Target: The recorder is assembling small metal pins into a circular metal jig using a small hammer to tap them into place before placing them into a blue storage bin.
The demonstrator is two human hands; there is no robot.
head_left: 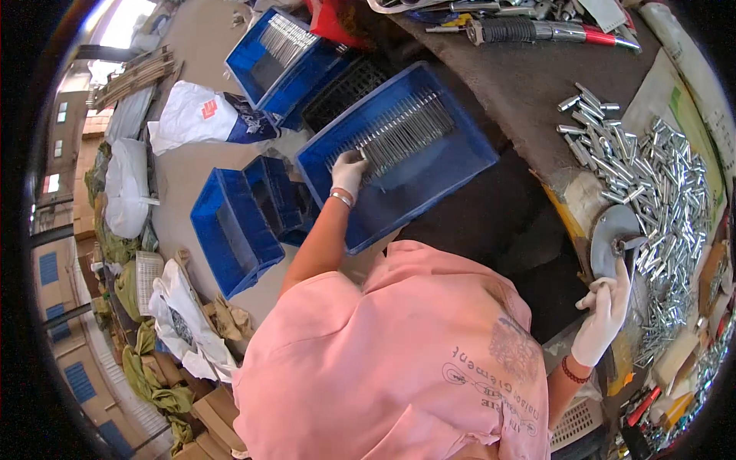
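Observation:
My left hand (349,172), in a white glove, reaches into a large blue plastic bin (425,203). Its closed fingers are at the near-left end of a long row of slim metal rods (406,134) standing close together; what they grip is hidden by the glove. On the right, my right hand (606,310), also gloved, is open beside a grey round metal disc (609,239). One finger stretches up to the disc's hub, while the others are partly bent. A heap of short shiny metal tubes (659,199) lies just past the disc on the workbench.
Another blue bin (272,80) with metal parts and a black crate (345,92) stand at the back. Smaller blue bins (230,230) sit at the left. A black-and-silver tool with a red end (537,32) lies on the dark workbench (521,84). White sacks (188,318) are on the floor.

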